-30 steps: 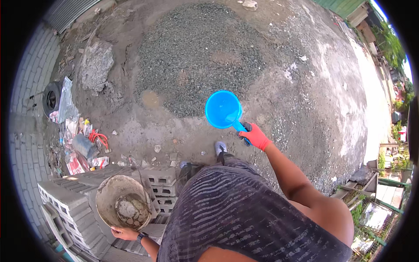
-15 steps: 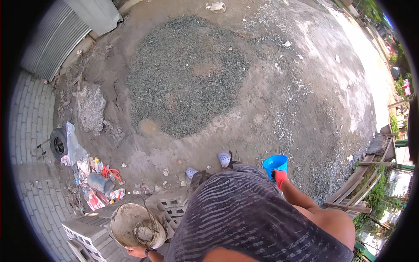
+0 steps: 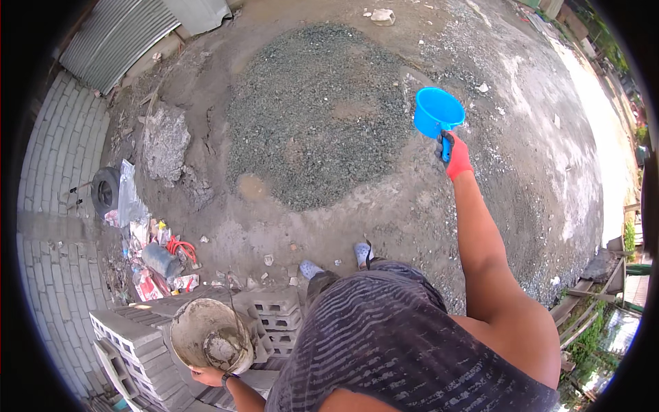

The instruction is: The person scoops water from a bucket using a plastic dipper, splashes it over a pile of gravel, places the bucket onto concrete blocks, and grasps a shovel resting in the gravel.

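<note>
My right hand point(image 3: 456, 156), in a red glove with dark fingers, is closed round the handle of a blue plastic dipper point(image 3: 439, 113). The arm reaches far forward and holds the dipper over the right side of a round gravel patch point(image 3: 309, 117). A faint pale streak, perhaps water, shows just beyond its rim. On the near left, a dirty whitish bucket point(image 3: 189, 329) with a wire handle stands on stacked hollow blocks point(image 3: 130, 329). My bare left hand point(image 3: 208, 375) grips the bucket's near edge; part of its fingers is hidden. Inside, the bucket is stained grey.
Rubbish point(image 3: 161, 264) and a tyre point(image 3: 105, 191) lie along the block wall point(image 3: 58, 158) at left. A rough concrete lump point(image 3: 166, 145) sits beside the gravel. Corrugated metal sheet point(image 3: 120, 44) leans at far left; timber boards point(image 3: 583, 302) edge the right side.
My right hand has swung the dipper forward from beside my hip to out over the gravel's right side. My left hand stays at the bucket. The whole view has shifted slightly.
</note>
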`<action>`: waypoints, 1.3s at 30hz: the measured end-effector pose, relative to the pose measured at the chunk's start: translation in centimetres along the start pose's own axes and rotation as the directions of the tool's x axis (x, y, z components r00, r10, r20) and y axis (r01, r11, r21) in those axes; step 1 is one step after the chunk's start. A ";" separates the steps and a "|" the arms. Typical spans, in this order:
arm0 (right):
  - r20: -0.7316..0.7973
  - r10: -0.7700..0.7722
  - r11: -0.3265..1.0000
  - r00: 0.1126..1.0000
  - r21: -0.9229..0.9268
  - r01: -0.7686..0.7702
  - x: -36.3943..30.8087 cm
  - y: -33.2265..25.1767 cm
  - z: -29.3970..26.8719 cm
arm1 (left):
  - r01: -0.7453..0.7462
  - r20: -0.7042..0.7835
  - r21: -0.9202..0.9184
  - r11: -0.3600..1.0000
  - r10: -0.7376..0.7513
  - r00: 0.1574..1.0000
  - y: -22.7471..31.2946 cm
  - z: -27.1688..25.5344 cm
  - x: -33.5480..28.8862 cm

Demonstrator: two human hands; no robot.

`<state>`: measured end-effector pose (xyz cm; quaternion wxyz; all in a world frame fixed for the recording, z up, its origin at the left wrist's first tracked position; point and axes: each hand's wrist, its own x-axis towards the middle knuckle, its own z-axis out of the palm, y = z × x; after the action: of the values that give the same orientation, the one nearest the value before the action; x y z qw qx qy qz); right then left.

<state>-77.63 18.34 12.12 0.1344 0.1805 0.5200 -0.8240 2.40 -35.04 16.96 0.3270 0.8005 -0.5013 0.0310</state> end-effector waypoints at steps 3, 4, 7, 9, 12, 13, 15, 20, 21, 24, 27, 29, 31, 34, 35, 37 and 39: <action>0.109 -0.072 0.997 0.991 0.017 0.071 -0.2 -2.7 0.8 | -0.032 -0.009 -0.025 0.999 0.032 0.999 1.1 0.2 -0.6; 0.111 -0.104 0.994 0.988 -0.005 0.105 -0.5 -2.7 0.7 | -0.045 -0.019 -0.035 0.998 0.044 0.999 1.3 0.0 -0.7; 0.131 -0.060 0.998 0.990 0.024 0.057 -2.5 -0.9 -0.7 | -0.026 -0.006 -0.028 0.999 0.026 1.000 0.6 -0.1 -0.2; 0.081 -0.016 1.000 0.997 -0.008 0.016 -4.3 2.2 -2.8 | -0.011 -0.015 -0.033 0.999 0.011 1.000 0.3 0.0 -0.2; -0.071 0.129 0.972 0.989 -0.187 -0.140 -8.8 7.9 -6.9 | 0.018 -0.027 -0.052 0.998 -0.020 0.999 0.7 -0.1 -0.4; -0.118 0.178 0.949 0.977 -0.241 -0.202 -10.1 10.1 -8.6 | 0.026 -0.032 -0.037 0.999 -0.028 0.999 0.6 0.0 -0.4; -0.182 0.250 0.864 0.951 -0.400 -0.304 -12.3 14.0 -11.1 | 0.057 -0.067 -0.045 0.997 -0.060 0.996 0.3 -0.3 -0.3; -0.372 0.409 0.592 0.833 -0.587 -0.552 -13.7 20.8 -14.1 | 0.086 -0.032 -0.101 0.991 -0.090 0.995 1.2 -0.5 -1.1; -0.370 0.410 0.585 0.833 -0.595 -0.552 -13.5 21.7 -13.8 | 0.094 -0.036 -0.094 0.991 -0.097 0.995 1.1 -0.4 -1.1; -0.214 0.413 0.465 0.885 -0.786 -0.407 -12.6 23.2 -9.7 | 0.074 -0.035 -0.075 0.994 -0.076 0.996 0.6 -0.3 -0.4; -0.074 0.257 0.349 0.964 -0.923 -0.164 -8.7 23.1 -5.8 | 0.071 -0.013 -0.113 0.991 -0.073 0.997 2.1 0.5 -0.7; 0.099 0.179 0.325 0.979 -0.945 0.037 -9.9 20.0 3.0 | 0.093 -0.046 -0.093 0.991 -0.098 0.994 0.4 -0.7 -1.0; 0.091 0.212 0.484 0.973 -0.875 -0.024 -7.4 18.6 5.6 | 0.080 -0.031 -0.117 0.990 -0.084 0.996 1.3 -0.1 -1.0; 0.140 0.228 0.526 0.963 -0.851 -0.001 -7.2 15.2 10.4 | 0.089 -0.039 -0.109 0.990 -0.094 0.995 1.1 -0.3 -0.8; 0.198 0.232 0.631 0.952 -0.776 0.008 -7.4 14.2 11.2 | 0.083 -0.044 -0.108 0.991 -0.089 0.995 0.9 -0.4 -0.6; 0.255 0.227 0.718 0.940 -0.696 0.016 -6.8 13.2 10.9 | 0.080 -0.041 -0.112 0.991 -0.085 0.996 1.3 -0.4 -0.8; 0.332 0.220 0.846 0.917 -0.533 -0.010 -6.7 12.4 9.2 | 0.094 -0.031 -0.128 0.987 -0.098 0.995 1.9 -0.5 -0.9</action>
<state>-68.00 5.02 8.69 0.3267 0.0054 0.6749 -0.6616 0.56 -34.56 17.96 0.3874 0.8008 -0.4569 -0.0015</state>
